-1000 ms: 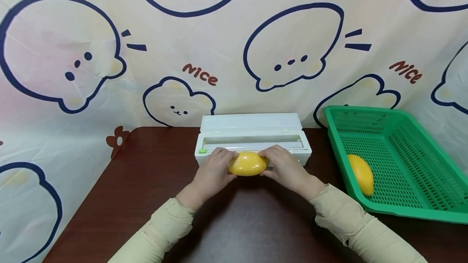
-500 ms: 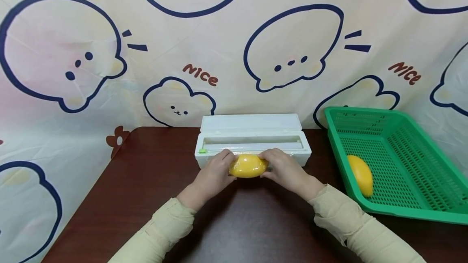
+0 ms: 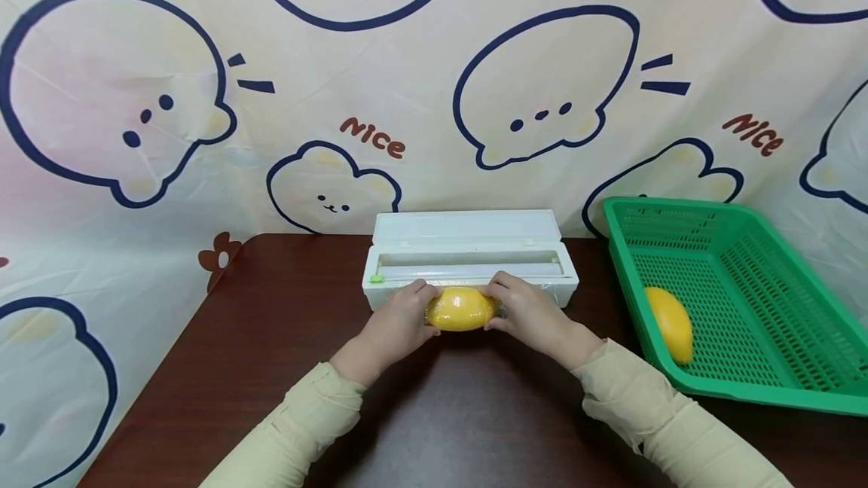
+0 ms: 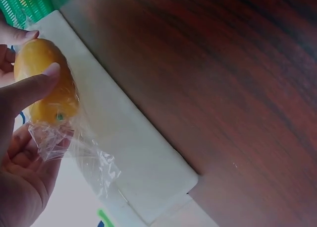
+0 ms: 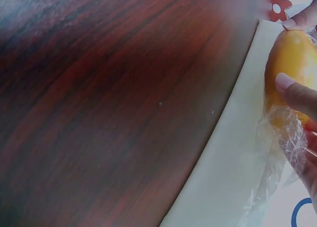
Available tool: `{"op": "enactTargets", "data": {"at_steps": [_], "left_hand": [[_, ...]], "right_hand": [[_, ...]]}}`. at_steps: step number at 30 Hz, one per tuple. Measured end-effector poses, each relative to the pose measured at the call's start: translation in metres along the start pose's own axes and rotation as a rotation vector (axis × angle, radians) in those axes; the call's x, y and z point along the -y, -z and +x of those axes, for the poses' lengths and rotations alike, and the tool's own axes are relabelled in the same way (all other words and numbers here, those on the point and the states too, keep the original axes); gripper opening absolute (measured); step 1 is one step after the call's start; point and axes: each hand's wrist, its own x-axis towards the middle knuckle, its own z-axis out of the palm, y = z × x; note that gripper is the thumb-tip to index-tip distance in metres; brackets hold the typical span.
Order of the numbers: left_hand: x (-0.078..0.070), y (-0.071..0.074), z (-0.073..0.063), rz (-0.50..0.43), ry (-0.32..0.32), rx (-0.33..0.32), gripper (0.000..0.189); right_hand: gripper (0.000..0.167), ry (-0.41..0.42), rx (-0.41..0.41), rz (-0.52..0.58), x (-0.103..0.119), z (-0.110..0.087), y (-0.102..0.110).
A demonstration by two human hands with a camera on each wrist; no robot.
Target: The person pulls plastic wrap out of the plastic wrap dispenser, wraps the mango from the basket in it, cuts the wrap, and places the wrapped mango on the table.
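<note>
A yellow mango point(image 3: 461, 309), shiny with clear cling film, is held between both hands in front of the white cling film dispenser point(image 3: 468, 243). My left hand point(image 3: 400, 322) grips its left end, thumb point(image 4: 37, 85) across the skin. At the right end my right hand point(image 3: 532, 315) pinches it the same way, its thumb point(image 5: 297, 93) on the near side. Crumpled cling film point(image 4: 52, 138) bunches at the mango's ends, and in both wrist views loose film trails toward the dispenser. The dispenser's lid is raised, with a film roll point(image 3: 468, 271) inside.
To the right stands a green plastic basket point(image 3: 728, 390) with another mango point(image 3: 670, 324) lying against its left wall. A dark wooden table point(image 3: 271, 367) carries everything. Behind it hangs a printed cloth point(image 3: 420, 81). A small green slider point(image 3: 376, 279) sits on the dispenser's left edge.
Over the last second the hands and the mango have shifted only slightly, a little lower toward me in the head view. Both grips look the same, and the dispenser and basket stay put.
</note>
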Motion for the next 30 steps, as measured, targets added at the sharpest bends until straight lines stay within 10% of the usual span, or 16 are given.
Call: {"op": "enactTargets", "data": {"at_steps": [30], "left_hand": [[-0.0004, -0.0024, 0.0044, -0.006, 0.047, 0.118, 0.05]], "right_hand": [[0.053, -0.014, 0.081, -0.017, -0.0021, -0.001, -0.0074]]}}
